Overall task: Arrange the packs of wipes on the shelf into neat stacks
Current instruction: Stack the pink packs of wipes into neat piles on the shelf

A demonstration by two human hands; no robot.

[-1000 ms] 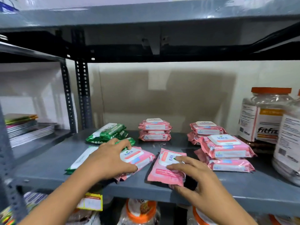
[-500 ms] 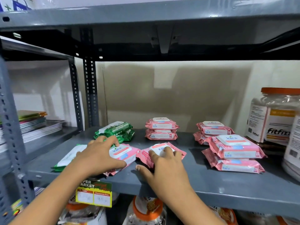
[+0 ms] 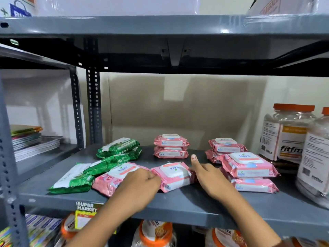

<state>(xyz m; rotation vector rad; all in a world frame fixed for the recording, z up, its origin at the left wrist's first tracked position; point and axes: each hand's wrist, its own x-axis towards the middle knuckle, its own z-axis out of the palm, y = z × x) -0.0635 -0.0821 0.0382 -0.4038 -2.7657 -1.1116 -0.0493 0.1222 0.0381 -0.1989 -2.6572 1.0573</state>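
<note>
Several pink and green packs of wipes lie on the grey shelf. A pink pack lies flat at the front middle, held between both hands. My left hand curls against its left edge and rests over a second, skewed pink pack. My right hand presses its right edge, index finger lifted. Two-high pink stacks stand at the back middle, back right and front right. Green packs lie loosely at the back left and front left.
Large clear jars with orange lids stand at the shelf's right end, one close to the front. Slotted uprights bound the left side, with stacked books beyond. More jars sit on the shelf below.
The middle pink pack has been turned from an angle to lie squarer on the shelf. My right hand slid off its top to its right edge; my left hand shifted right to its left edge.
</note>
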